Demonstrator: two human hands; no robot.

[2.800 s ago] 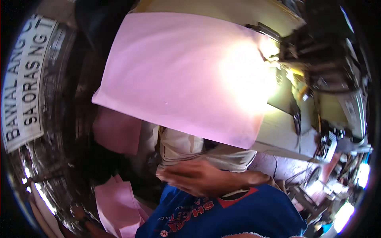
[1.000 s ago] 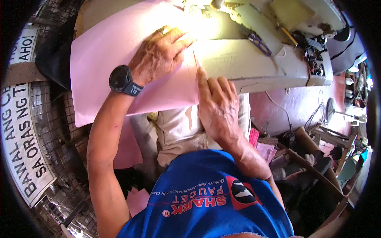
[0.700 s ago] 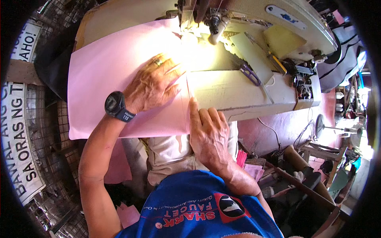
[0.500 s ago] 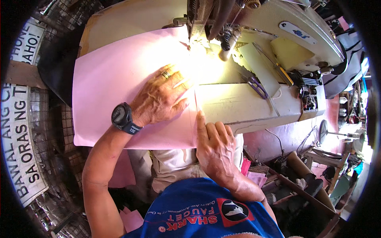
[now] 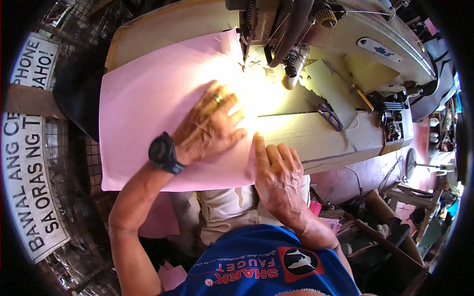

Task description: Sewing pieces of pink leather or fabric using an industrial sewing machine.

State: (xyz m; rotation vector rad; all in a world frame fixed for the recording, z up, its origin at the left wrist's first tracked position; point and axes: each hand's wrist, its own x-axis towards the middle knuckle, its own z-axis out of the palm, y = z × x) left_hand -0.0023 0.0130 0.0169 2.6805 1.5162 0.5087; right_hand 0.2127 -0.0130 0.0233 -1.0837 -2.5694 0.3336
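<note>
Nearest the camera, the right hand (image 5: 277, 175) lies palm down at the near edge of the bench (image 5: 321, 135), fingers (image 5: 260, 148) stretched flat and together, clasping nothing; the forefinger tip presses on the right edge of the pink fabric (image 5: 148, 103). Just beyond it, the left hand (image 5: 210, 126), with a dark watch (image 5: 162, 153) on its wrist and a ring on one finger, is spread flat on top of the same sheet, fingers splayed and released, holding the cloth down by pressure alone. The fabric covers the left part of the bench, its near edge hanging slightly over, its far right corner reaching toward the needle area of the sewing machine (image 5: 316, 44), which is washed out by a bright lamp. The sheet looks thin, light and limp, likely to slide or wrinkle on the smooth bench, so flat palms near the seam edge seem the surest hold rather than a pinch. Farther right, small scissors (image 5: 330, 113) lie on the machine bed.
</note>
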